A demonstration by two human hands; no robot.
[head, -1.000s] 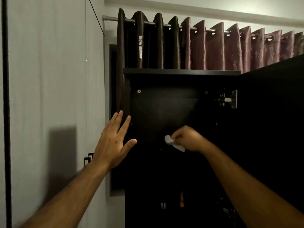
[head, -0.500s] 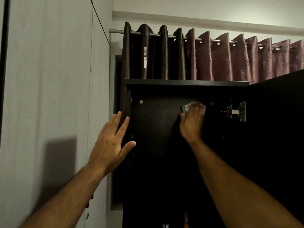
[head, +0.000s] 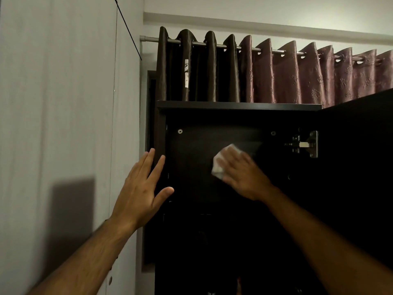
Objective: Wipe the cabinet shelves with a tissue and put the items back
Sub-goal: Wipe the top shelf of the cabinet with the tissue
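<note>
Inside, right hand point(head: 242, 173) presses crumpled white tissue point(head: 219, 165) on matte cabinet point(head: 191, 158); left hand point(head: 140, 188) spread flat.

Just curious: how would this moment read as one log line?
step: wiping | right hand: presses tissue on cabinet back panel | left hand: open beside cabinet

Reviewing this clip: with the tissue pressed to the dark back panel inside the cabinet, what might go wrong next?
1. The right hand wipes close to the metal hinge; a wide stroke might snag the tissue or scrape knuckles.
2. The tissue is small and bunched under flat fingers, so it could slip out and drop into the dark lower cabinet.
3. The interior is dim, so missed patches would be hard to notice.
</note>
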